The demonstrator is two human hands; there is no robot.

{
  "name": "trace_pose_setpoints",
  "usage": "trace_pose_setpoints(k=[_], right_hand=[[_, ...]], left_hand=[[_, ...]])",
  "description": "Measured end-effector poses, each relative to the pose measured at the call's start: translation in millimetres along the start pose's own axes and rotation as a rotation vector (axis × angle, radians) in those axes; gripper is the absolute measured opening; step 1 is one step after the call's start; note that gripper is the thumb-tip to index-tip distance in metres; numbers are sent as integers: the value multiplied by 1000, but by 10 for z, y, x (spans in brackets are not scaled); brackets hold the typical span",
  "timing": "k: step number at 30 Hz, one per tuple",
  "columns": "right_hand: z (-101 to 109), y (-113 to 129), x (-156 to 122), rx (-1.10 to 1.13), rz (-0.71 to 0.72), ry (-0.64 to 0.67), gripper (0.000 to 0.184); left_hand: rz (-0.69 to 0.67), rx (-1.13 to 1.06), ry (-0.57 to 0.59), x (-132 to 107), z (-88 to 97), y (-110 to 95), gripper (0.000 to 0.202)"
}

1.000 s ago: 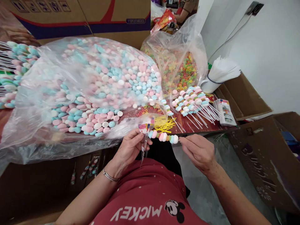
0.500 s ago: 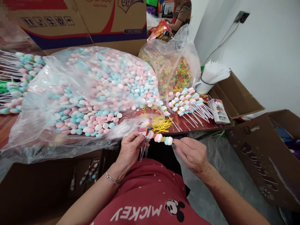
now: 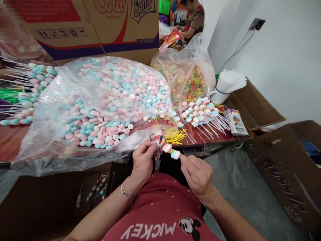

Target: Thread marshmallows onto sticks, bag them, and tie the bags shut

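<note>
My left hand (image 3: 143, 161) pinches the mouth of a narrow clear wrapper sleeve (image 3: 156, 147) with a printed top, its tail hanging down over my lap. My right hand (image 3: 197, 173) is closed on the stick end of a candy skewer (image 3: 171, 151) of pastel marshmallow pieces. The skewer's far end sits partly inside the sleeve's mouth. Both hands are held just in front of the table edge, above my red shirt.
A big clear bag of pink, blue and white marshmallows (image 3: 105, 100) fills the wooden table (image 3: 10, 140). Behind it stand a bag of coloured ring candies (image 3: 190, 80), a pile of finished skewers (image 3: 203, 112), yellow twist ties (image 3: 175, 135), a cup of white sticks (image 3: 225, 87), cardboard boxes (image 3: 283, 167). Another person (image 3: 193, 20) sits far back.
My right hand has pushed the skewer leftward into the sleeve, so fewer candy pieces show outside it. Both hands have drawn closer together, and the view has tilted down slightly.
</note>
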State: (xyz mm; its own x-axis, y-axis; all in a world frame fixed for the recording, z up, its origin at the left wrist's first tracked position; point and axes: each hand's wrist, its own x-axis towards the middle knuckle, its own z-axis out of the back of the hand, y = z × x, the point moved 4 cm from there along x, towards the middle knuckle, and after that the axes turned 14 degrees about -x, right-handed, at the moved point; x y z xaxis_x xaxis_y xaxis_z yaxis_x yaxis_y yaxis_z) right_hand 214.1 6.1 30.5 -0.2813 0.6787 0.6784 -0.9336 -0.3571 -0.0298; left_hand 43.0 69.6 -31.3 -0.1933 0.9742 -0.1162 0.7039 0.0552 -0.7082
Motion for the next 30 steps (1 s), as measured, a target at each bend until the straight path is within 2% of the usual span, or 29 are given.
trace_pose_setpoints(k=[6,11,17,21,25,27,30], right_hand=[[-5,10,59,56,82,-32,22],[23,-90,126,86,149,-66,21],[-47,-64,77,98,111,-16,23],[-62,-178,71,112,42,16,22],[52,-407,126,164,-47,16,20],[122,-492,157,198,-64,17,21],[189,-538,205,206,-5,18,25]], left_hand=[[-64,-17,2,77,-12,-96,15],[-42,23,123,112,-36,-181,11],[-45,71,203,87,-2,-180,7],[-156,252,318,127,28,-290,4],[-299,452,437,177,7,-466,4],[-301,496,469,197,1,-509,5],[-223,572,471,215,21,-500,7]])
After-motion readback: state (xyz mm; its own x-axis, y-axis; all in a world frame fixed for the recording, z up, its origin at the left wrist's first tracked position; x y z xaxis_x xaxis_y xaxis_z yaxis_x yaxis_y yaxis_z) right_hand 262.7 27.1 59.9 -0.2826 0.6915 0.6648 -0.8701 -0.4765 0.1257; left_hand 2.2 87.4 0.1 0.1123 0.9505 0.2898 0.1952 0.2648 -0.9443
